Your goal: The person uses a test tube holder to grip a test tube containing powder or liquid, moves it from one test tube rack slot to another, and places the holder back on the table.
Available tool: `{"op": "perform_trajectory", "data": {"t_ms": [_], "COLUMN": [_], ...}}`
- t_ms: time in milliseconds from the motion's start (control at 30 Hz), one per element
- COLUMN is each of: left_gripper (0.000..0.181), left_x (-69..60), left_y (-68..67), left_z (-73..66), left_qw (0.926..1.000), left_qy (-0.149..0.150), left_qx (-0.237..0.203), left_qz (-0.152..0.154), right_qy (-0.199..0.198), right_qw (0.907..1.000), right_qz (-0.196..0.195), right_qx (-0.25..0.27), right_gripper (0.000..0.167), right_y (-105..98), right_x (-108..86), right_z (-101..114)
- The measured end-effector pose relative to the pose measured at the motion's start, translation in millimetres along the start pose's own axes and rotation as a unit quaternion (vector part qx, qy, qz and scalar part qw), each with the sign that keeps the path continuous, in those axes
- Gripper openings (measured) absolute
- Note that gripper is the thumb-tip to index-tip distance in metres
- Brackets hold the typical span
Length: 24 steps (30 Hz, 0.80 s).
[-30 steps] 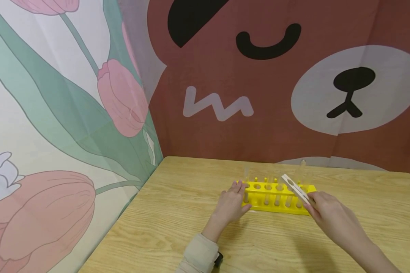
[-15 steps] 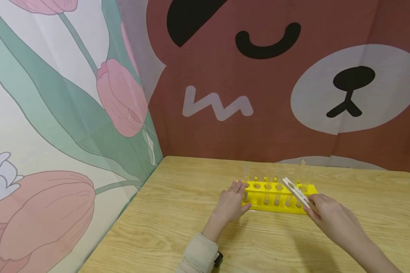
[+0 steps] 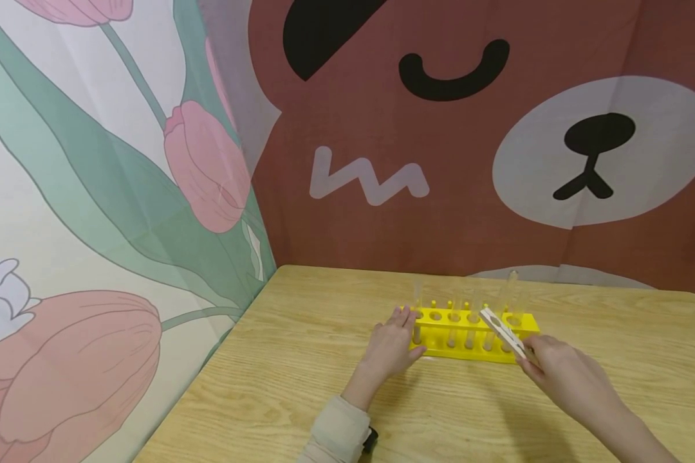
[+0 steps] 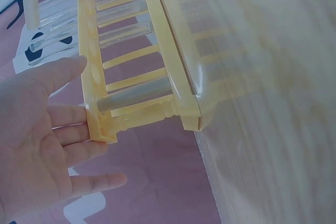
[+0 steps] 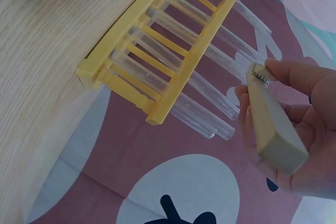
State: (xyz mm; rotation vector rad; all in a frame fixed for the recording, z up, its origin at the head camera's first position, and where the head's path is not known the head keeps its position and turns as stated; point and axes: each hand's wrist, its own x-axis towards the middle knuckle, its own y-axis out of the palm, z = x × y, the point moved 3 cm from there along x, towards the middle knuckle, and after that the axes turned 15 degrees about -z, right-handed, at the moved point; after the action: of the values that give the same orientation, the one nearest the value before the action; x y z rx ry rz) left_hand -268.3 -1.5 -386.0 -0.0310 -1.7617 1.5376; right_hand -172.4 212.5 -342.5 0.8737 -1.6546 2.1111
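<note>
A yellow test tube rack (image 3: 460, 355) stands on the table, holding several clear test tubes (image 5: 173, 59). At the rack's left end rests my left hand (image 3: 388, 347). The left wrist view shows its fingers fairly straight, with thumb and fingers touching the upper plate's end. My right hand (image 3: 567, 370) grips a pale wooden test tube clamp (image 3: 504, 332), like a long clothespin with a metal spring. The clamp slants over the rack's right half, its tip near the tube tops. Whether it touches a tube I cannot tell. One taller tube (image 3: 513, 275) sticks up behind, rounded end upward.
The wood-grain table (image 3: 266, 386) spreads around the rack. A reddish-brown cloth with a bear face (image 3: 353, 238) hangs behind it. On the left is a cloth printed with tulips (image 3: 208, 167). A black strap (image 3: 370, 440) shows at the left sleeve.
My right hand has moved slightly down and to the right, bringing the clamp's tip lower toward the rack's upper plate. The left hand has stayed on the rack's end.
</note>
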Motion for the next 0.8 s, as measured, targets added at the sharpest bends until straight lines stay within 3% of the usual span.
{"op": "perform_trajectory", "data": {"t_ms": [800], "left_gripper": [0.063], "left_x": [0.3], "left_y": [-0.3], "left_z": [-0.5], "left_qw": [1.0], "left_qy": [0.004], "left_qx": [0.003], "left_qz": [-0.005], "right_qy": [0.027], "right_qw": [0.9981], "right_qz": [0.055], "right_qx": [0.003], "right_gripper": [0.022], "right_y": [5.8], "right_x": [-6.7], "right_z": [-7.3]}}
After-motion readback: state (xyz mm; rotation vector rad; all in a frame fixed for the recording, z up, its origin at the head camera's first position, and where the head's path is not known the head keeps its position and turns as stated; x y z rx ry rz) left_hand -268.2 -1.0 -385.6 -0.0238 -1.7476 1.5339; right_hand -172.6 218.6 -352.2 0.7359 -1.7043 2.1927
